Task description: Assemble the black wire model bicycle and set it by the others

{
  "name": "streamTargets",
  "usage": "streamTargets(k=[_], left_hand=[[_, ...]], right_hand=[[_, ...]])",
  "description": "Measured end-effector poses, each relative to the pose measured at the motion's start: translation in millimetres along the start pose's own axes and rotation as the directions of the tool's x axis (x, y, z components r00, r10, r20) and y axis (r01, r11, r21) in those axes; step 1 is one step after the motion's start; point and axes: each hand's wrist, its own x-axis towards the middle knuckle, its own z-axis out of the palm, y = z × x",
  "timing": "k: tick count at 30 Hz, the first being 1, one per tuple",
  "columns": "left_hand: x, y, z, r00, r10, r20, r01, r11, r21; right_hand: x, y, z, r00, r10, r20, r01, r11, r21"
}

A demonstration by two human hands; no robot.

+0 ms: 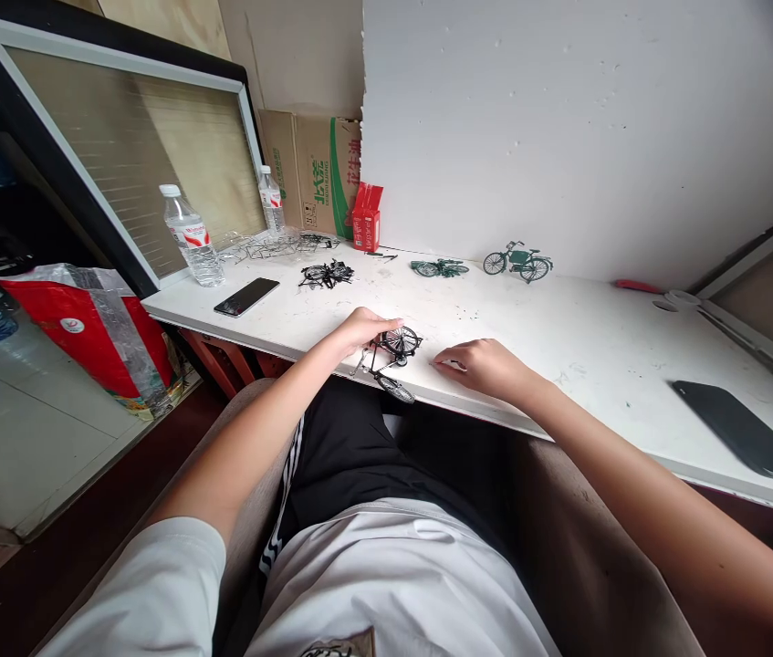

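My left hand (362, 330) is closed on a small black model bicycle (402, 342), gripping it by one wheel at the table's front edge. The bicycle is tilted, with its other wheel hanging down past the edge. Just to the right, my right hand (485, 367) is low over the table, thumb and fingers pinched together. Whether anything tiny sits in that pinch I cannot make out. A dark green model bicycle (519, 262) stands upright at the back, near the wall. Left of it lie a flat green model bicycle (439, 267) and black bicycle parts (327, 274).
On the white table (591, 356) lie a phone (247, 297) and a dark flat slab (746, 429). Two water bottles (193, 237), black part frames (290, 245), a red box (367, 219) and a carton (318, 173) stand or lie at back left.
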Motion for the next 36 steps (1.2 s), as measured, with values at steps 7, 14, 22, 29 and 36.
streamTargets(k=[7, 14, 22, 29, 36], left_hand=[[0, 0, 1.3, 1.000, 0.020, -0.018, -0.020, 1.000, 0.010], [-2, 2, 2.2, 1.000, 0.000, -0.021, 0.000, 1.000, -0.008], [-4, 5, 3.5, 0.999, -0.022, -0.028, 0.021, 0.998, -0.051], [-4, 3, 3.4, 1.000, -0.016, 0.004, 0.017, 0.998, -0.060], [-1, 1, 2.1, 1.000, -0.011, -0.009, 0.011, 0.999, -0.034]], right_hand=[[18, -12, -10, 0.991, -0.031, 0.132, 0.056, 0.979, -0.195], [31, -23, -22, 0.970, -0.066, 0.235, 0.147, 0.926, -0.348], [35, -20, -23, 0.929, -0.182, 0.321, 0.308, 0.862, -0.403], [45, -33, -30, 0.892, -0.174, 0.417, 0.360, 0.833, -0.421], [47, -43, -34, 0.864, -0.171, 0.474, 0.391, 0.821, -0.416]])
